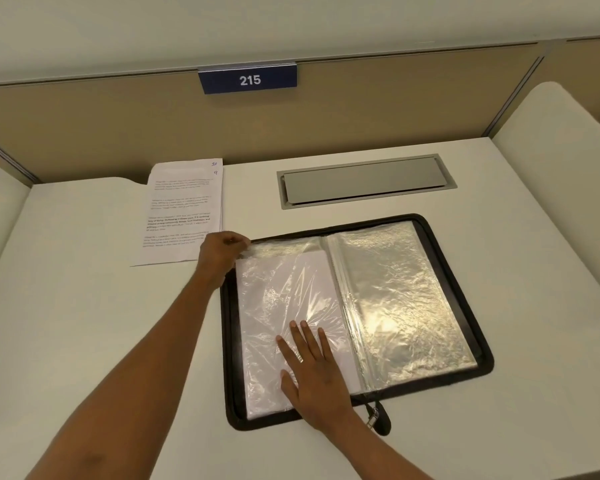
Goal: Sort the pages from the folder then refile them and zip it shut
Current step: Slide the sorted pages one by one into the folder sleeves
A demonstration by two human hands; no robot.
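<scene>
your left hand (pixel 222 252) pinches the plastic sleeve (pixel 284 306) at the folder's (pixel 465 306) top corner; your right hand (pixel 312 372) presses flat, fingers straight, on it.

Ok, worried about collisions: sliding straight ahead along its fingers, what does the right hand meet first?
Likely the folder's far rim, close beside the left hand; nothing sooner on the sleeve.

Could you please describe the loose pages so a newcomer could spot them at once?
On the white desk, look left of the open black folder, beyond the left hand. The loose pages lie uncovered, printed, with handwritten numbers at the top right, unlike the sheet in the plastic sleeve.
</scene>
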